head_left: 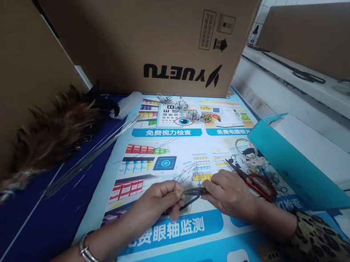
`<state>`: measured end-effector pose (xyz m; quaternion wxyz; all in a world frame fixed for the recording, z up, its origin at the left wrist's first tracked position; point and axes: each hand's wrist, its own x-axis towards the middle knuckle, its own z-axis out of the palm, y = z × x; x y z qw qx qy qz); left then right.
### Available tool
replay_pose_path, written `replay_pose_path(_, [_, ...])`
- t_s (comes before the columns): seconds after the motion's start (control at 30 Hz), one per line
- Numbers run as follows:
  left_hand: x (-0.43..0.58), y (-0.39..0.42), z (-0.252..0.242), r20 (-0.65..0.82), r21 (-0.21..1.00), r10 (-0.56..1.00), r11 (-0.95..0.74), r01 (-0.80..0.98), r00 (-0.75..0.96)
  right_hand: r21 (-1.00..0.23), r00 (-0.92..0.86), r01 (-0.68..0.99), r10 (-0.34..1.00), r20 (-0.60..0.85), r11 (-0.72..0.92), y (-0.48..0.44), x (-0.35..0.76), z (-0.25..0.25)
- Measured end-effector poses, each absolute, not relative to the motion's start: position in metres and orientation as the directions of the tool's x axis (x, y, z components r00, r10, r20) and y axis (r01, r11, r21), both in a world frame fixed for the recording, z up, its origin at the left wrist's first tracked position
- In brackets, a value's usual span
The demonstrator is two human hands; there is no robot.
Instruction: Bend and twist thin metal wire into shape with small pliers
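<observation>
My right hand (228,194) is closed around a pair of pliers (195,191), whose dark narrow jaws point left. Opposite it, my left hand (165,199) pinches at the tip of the jaws; thin wire seems to be between its fingers, but the end is too small to make out. Loose thin wires (187,175) spread over the sheet just behind both hands. Scissors (255,182) with red handles lie to the right of my right hand, beside a pile of small wire pieces (273,181). A ring-shaped coil (246,148) is behind them.
A printed poster sheet (196,249) covers the table. Twisted wire clusters (188,110) lie at its back, before a large cardboard box (159,25). On the left are long straight wires (92,159) and a feather duster (56,129). An open teal box (306,166) stands right.
</observation>
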<state>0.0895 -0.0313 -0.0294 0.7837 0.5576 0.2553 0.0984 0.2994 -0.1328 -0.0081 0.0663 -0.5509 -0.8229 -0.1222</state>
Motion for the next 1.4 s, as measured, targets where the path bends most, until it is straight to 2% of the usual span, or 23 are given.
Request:
replay_pose_path(0.43, [0.0887, -0.032, -0.0253, -0.29, 0.934, 0.441, 0.323, 0.152, 0.849, 0.086, -0.374, 0.927, 0.903, 0.21, 0.364, -0.1349, 0.2973, -0.0087])
replay_pose_path(0.67, [0.0882, -0.0312, -0.025, -0.288, 0.933, 0.424, 0.328, 0.151, 0.859, -0.083, -0.345, 0.925, 0.911, 0.225, 0.37, -0.1322, 0.2992, -0.0161])
replay_pose_path(0.73, [0.0882, -0.0307, -0.0264, -0.294, 0.931, 0.417, 0.329, 0.158, 0.86, -0.097, -0.356, 0.918, 0.905, 0.232, 0.385, -0.1308, 0.3003, -0.0169])
replay_pose_path(1.13, [0.0881, -0.0294, -0.0263, -0.292, 0.928, 0.375, 0.334, 0.165, 0.88, 0.167, -0.436, 0.898, 0.873, 0.219, 0.407, -0.1314, 0.3011, -0.0088])
replay_pose_path(1.4, [0.0879, -0.0298, -0.0279, -0.299, 0.922, 0.356, 0.346, 0.173, 0.885, 0.18, -0.45, 0.891, 0.86, 0.239, 0.416, -0.1319, 0.3001, -0.0105])
